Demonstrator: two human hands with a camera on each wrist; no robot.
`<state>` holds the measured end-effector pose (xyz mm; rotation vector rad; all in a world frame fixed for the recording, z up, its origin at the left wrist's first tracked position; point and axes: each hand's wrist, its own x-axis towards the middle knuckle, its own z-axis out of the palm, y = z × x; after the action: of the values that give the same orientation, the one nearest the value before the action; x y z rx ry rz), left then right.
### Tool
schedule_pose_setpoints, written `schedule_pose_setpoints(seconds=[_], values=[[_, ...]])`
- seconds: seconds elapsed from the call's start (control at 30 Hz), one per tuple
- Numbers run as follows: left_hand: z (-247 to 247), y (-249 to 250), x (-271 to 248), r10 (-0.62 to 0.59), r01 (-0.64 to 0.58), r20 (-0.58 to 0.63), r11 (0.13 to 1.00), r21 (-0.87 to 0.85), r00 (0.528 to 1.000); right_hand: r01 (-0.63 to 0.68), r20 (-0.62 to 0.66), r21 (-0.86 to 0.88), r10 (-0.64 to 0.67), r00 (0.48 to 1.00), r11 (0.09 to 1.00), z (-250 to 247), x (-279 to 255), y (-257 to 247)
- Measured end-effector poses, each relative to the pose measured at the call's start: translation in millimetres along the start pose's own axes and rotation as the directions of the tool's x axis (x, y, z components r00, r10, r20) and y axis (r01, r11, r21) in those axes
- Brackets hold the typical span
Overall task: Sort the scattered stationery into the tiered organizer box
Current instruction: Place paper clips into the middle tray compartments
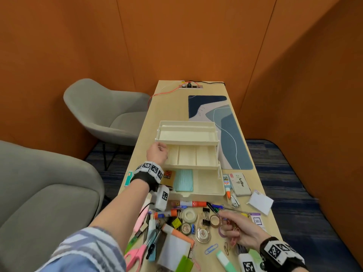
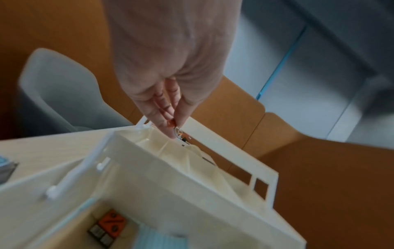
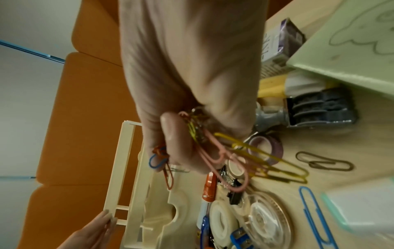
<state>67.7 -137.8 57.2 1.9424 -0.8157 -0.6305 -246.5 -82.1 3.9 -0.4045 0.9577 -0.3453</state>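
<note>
The cream tiered organizer stands open on the desk, with its top tray, a three-part middle tier and a bottom box stepped toward me. A teal notepad lies in the bottom box. My left hand is at the left end of the middle tier. In the left wrist view its fingertips pinch a small orange and silver clip over the organizer. My right hand hovers over the clutter near the front edge and grips a bunch of coloured paper clips.
Tape rolls, glue sticks, binder clips, pens and pink scissors crowd the near desk. A large blue clip and a dark clip lie loose. An Artline box and white pad sit right. Grey chairs stand left.
</note>
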Motion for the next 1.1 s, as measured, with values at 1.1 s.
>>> schedule_pose_setpoints(seconds=[1.1], values=[[-49, -70, -85, 0.014, -0.021, -0.046, 0.988, -0.155, 0.999, 0.436, -0.146, -0.365, -0.513, 0.846, 0.823, 199, 136, -121]])
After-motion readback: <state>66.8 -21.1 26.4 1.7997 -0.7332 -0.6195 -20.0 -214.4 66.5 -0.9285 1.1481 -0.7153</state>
